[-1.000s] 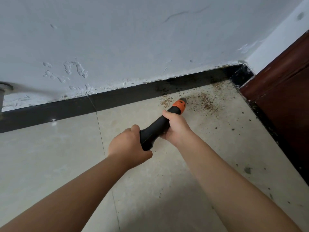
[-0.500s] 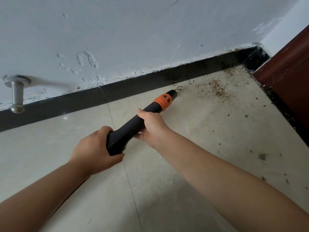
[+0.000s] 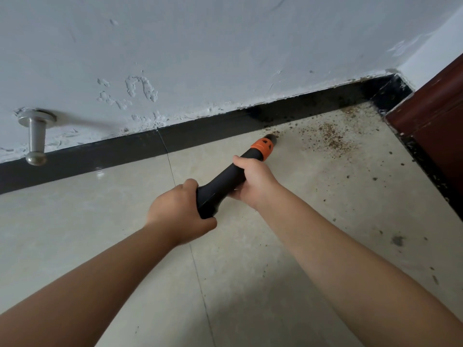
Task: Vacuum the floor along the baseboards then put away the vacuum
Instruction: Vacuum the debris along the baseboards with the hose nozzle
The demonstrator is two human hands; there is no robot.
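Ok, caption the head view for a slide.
Both hands, left hand and right hand, aim a handheld vacuum at crumbs beside the black baseboard.

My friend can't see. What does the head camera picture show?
Two hands hold a black vacuum wand with an orange collar, left hand at the back, right hand nearer the tip. The tip points at brown crumbs on the tiled floor beside a black baseboard.
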